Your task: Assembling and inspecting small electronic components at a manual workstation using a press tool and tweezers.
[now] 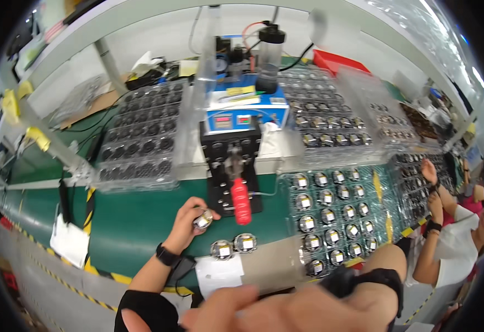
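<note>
My left hand (pixel 185 224) is closed around a small round metal-rimmed part with a pale label (pixel 202 220), just left of the press base. My right hand (pixel 275 310) is close to the camera at the lower edge, large and smeared by motion; what its fingers do cannot be made out. Two similar round parts, one on the left (pixel 221 250) and one on the right (pixel 246 242), lie beside each other on the bench. Beyond them stands a black toggle press (pixel 228 138), its red handle (pixel 241 202) pointing down toward me.
Behind the press sits a blue control box (pixel 275 113) with a clear cylinder (pixel 269 55). A clear tray of labelled round parts (pixel 330 216) lies at right, stacked trays of black parts (pixel 142 133) at left. White paper (pixel 218 274) lies near me. Another person (pixel 446 243) works at far right.
</note>
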`<action>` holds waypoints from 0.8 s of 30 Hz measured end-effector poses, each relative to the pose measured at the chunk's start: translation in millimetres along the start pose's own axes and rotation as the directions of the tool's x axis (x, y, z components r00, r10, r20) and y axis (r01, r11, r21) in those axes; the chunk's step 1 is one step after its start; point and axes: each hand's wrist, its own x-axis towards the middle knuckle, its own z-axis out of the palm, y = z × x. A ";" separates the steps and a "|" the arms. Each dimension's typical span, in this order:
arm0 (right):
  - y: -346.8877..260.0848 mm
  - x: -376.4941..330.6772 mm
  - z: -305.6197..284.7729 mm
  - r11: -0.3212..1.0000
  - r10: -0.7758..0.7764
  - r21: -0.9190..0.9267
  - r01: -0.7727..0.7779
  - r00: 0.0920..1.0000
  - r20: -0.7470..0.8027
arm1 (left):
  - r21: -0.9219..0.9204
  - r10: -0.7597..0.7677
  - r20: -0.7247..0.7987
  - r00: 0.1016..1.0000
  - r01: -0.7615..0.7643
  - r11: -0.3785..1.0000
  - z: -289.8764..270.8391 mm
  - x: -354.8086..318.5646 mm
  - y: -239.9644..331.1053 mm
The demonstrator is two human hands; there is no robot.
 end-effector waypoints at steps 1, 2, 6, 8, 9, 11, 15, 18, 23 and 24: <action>-13.0 1.5 -6.7 0.996 0.092 0.007 -0.092 0.996 0.000 | -0.020 0.004 0.041 0.999 -0.003 1.000 -0.2 0.7 0.4; -20.8 -5.0 -12.3 0.981 0.192 0.015 -0.192 0.981 0.002 | -0.033 0.002 0.082 0.997 0.001 0.999 -0.1 3.3 0.4; -21.1 -42.2 -28.5 0.893 0.404 0.170 -0.417 0.908 0.110 | -0.066 0.058 0.064 0.996 -0.053 0.996 1.1 12.3 -0.8; -3.5 -84.0 3.6 0.835 0.311 0.398 -0.380 0.922 0.229 | -0.052 0.101 -0.003 0.995 -0.101 0.994 -8.7 2.8 2.0; -3.6 -109.6 34.8 0.803 0.376 0.420 -0.424 0.906 0.197 | -0.032 0.116 -0.042 0.992 -0.118 0.993 -11.7 0.4 0.9; -8.6 -137.5 73.5 0.751 0.488 0.348 -0.561 0.827 0.280 | -0.017 0.150 -0.049 0.987 -0.151 0.988 -12.9 3.2 -0.7; -21.4 -140.7 108.1 0.704 0.517 0.436 -0.561 0.825 0.227 | -0.086 0.129 -0.006 0.992 -0.129 0.988 -20.8 6.0 -8.5; -25.4 -131.3 120.9 0.792 0.429 0.447 -0.415 0.900 0.076 | 0.035 0.138 -0.050 0.989 -0.136 0.990 -17.1 5.1 -6.9; -17.8 -107.2 137.0 0.924 0.261 0.320 -0.209 0.957 -0.129 | 0.094 0.150 -0.028 0.988 -0.147 0.985 -18.3 7.3 -7.2; -14.6 -100.8 138.8 0.942 0.224 0.289 -0.170 0.961 -0.163 | 0.085 0.142 -0.021 0.990 -0.140 0.986 -17.1 8.6 -6.4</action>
